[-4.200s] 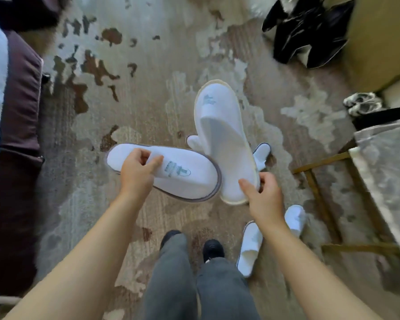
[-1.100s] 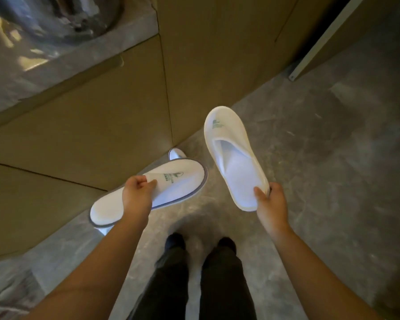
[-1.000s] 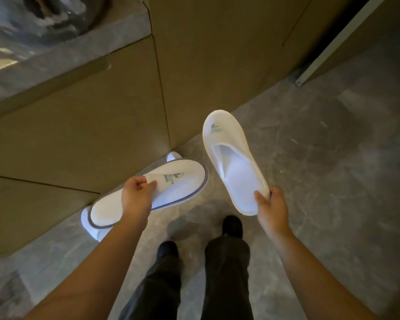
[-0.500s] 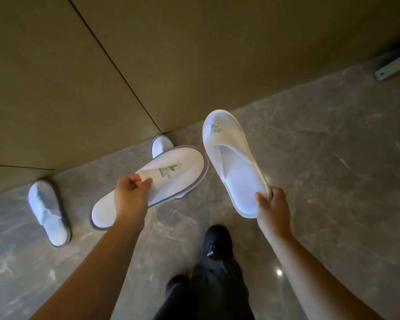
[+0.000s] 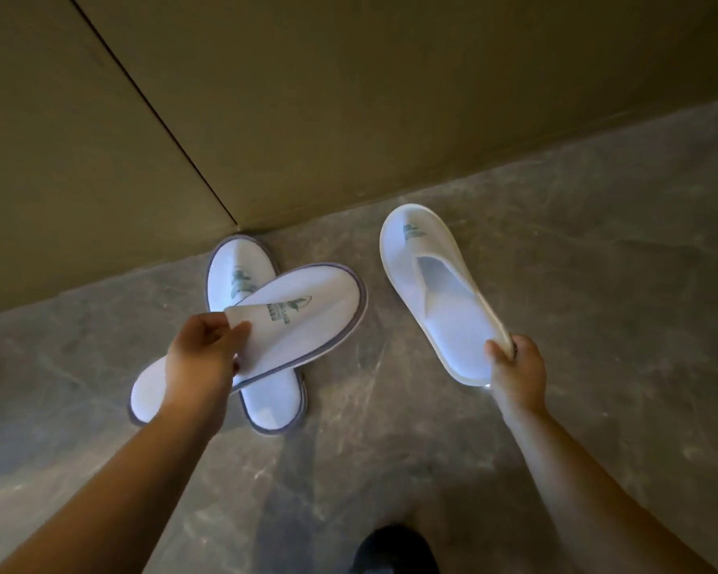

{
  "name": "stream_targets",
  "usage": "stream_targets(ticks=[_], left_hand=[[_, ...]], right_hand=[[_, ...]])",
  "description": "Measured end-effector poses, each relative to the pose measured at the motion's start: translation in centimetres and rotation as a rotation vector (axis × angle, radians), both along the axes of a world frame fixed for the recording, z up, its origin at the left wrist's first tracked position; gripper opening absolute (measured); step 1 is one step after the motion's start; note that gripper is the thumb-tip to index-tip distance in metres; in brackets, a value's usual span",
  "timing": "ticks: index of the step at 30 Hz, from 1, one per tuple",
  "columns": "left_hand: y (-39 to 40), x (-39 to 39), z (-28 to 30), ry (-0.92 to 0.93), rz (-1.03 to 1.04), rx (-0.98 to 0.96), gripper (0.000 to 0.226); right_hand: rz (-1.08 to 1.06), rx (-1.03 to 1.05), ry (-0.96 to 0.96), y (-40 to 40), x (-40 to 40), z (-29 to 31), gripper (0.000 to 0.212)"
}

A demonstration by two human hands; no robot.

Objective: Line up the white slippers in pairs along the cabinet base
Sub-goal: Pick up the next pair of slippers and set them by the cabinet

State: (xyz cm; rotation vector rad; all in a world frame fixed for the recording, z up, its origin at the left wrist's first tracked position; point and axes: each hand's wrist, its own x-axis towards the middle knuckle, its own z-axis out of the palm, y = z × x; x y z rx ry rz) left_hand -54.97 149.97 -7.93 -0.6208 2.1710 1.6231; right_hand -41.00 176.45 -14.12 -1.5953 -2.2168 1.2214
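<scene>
My left hand pinches the grey-trimmed slipper by the edge of its upper, thumb on top and fingers curled under the flap, so it hangs above the floor with its long axis slanting from the heel below my wrist up to the toe beyond my fingers on the right. The green logo on its upper faces me. Directly under it, past my fingertips, a second grey-trimmed slipper lies flat on the floor, its long axis running away from me and its toe touching or nearly touching the cabinet base, right at the seam between two panels; the held slipper crosses over its middle, so whether the two touch I cannot tell. My right hand grips the cream-edged slipper at its heel, thumb on the insole and fingers wrapped round the rim behind. It points away from my fingers and slightly left, toe toward the cabinet, open side up with the logo on the toe. It sits well apart from the other two, to the right of them. My dark shoe shows near the bottom edge, between my forearms.
</scene>
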Motion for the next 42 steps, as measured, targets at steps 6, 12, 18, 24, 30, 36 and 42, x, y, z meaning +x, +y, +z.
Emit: stream_targets(ticks=[6, 12, 18, 24, 30, 36, 42], left_hand=[[0.9, -1.5, -0.9, 0.024, -0.012, 0.042, 0.015], [1.9, -1.1, -0.5, -0.007, -0.029, 0.07, 0.014], [2.9, 0.3, 0.8, -0.032, -0.041, 0.171, 0.015], [1.1, 1.0, 3.3, -0.036, -0.169, 0.114, 0.008], [-3.6, 0.3, 4.8, 0.084, -0.35, 0.013, 0.055], [-7.3, 2.6, 5.2, -0.02, -0.413, 0.119, 0.026], [-11.7, 3.0, 4.3, 0.003, -0.024, 0.038, 0.024]], right_hand=[[-0.023, -0.008, -0.038, 1.0, -2.6, -2.8, 0.029], [0.187, 0.191, -0.112, -0.7, -3.4, -0.6, 0.058], [0.135, -0.52, 0.341, -7.6, -7.1, 4.4, 0.043], [0.185, -0.277, 0.368, -8.9, -8.6, 8.2, 0.029], [0.501, -0.248, 0.373, -9.2, -10.0, 12.9, 0.015], [0.617, -0.404, 0.467, -14.1, -12.5, 15.4, 0.02], [0.574, -0.534, 0.363, -19.2, -13.3, 14.7, 0.021]])
